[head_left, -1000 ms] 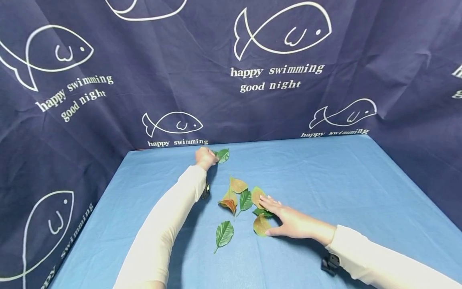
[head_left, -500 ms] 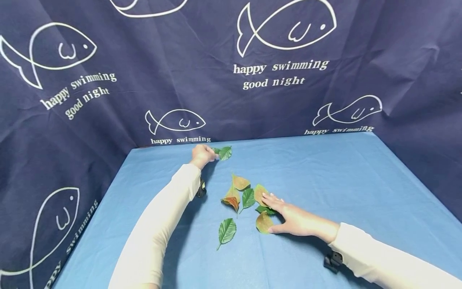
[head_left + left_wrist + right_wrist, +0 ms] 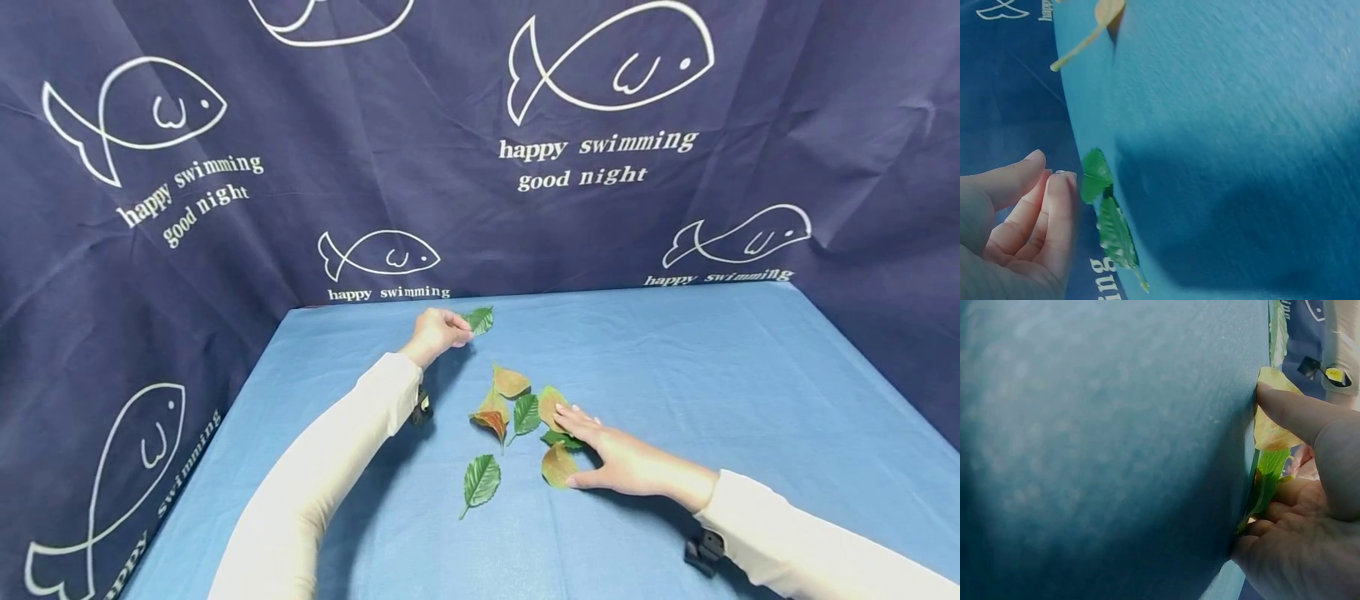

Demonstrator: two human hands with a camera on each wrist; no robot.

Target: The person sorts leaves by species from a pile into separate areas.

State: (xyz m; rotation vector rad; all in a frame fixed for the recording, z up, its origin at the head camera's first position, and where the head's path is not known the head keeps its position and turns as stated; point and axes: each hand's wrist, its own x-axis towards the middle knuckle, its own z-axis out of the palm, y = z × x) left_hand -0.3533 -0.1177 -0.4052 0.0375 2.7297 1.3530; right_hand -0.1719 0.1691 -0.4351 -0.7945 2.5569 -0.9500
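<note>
At the far edge of the table, my left hand (image 3: 442, 328) is beside two green leaves, which overlap in the head view. In the left wrist view its thumb and loosely bent fingers (image 3: 1060, 219) hold nothing, and the leaves, one rounded (image 3: 1095, 175) and one toothed (image 3: 1116, 234), lie just past the fingertips. My right hand (image 3: 626, 462) is spread over a small group of leaves. Its fingers rest on a yellow-green leaf (image 3: 551, 406), its thumb touches a second yellow-brown leaf (image 3: 557, 467), and a green leaf (image 3: 558, 437) is partly hidden beneath the hand.
Between the hands lie a brownish leaf (image 3: 513, 382), a yellow-green leaf with a reddish curled one (image 3: 492, 421) over it, and a green leaf (image 3: 527, 412). Nearer the front is a lone green leaf (image 3: 482, 482). Dark fish-print curtains (image 3: 450, 150) surround the blue tablecloth (image 3: 675, 358).
The head view has shifted, so everything appears further right. My left hand, bunched at the far leaves a second ago, now shows its fingers more extended there. The right hand stays over its leaves.
</note>
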